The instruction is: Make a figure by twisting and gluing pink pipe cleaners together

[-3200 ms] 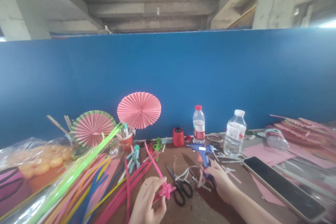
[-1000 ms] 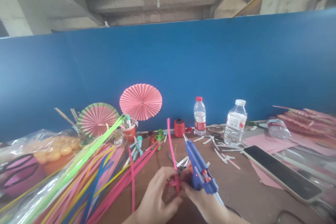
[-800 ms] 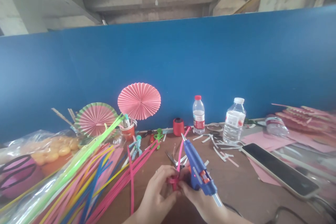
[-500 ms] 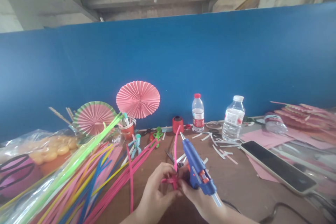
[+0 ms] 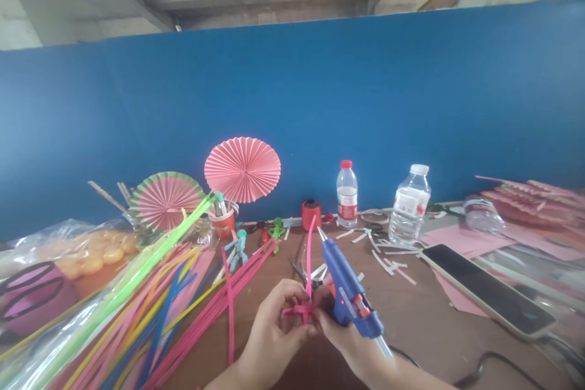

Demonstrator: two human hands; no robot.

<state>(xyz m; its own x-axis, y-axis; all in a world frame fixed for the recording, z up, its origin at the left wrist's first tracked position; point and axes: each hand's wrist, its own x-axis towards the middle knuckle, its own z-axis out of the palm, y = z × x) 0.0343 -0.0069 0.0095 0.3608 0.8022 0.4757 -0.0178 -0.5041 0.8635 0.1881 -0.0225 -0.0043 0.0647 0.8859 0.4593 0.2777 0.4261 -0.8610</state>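
Observation:
My left hand (image 5: 270,334) pinches a bent pink pipe cleaner (image 5: 309,259), whose lower part is folded into small loops between the fingertips while one long end stands upright. My right hand (image 5: 350,341) touches the same folded part with its fingertips. It also grips a blue hot glue gun (image 5: 343,274), nozzle pointing up and away, with a glue stick (image 5: 384,348) showing at the back and a small red light lit. The right fingers round the handle are partly hidden. Behind the hands lie scissors (image 5: 298,269), partly covered.
Bundles of coloured pipe cleaners (image 5: 205,323) spread across the left. Two water bottles (image 5: 347,198), a red round container (image 5: 311,215) and paper scraps (image 5: 384,263) stand or lie at the back. A phone (image 5: 489,289) and a cable (image 5: 493,361) are on the right.
The view has shifted slightly. Both hands keep hold of the pink pipe cleaner, and its folded loops show a little more clearly. The glue gun stays in the right hand.

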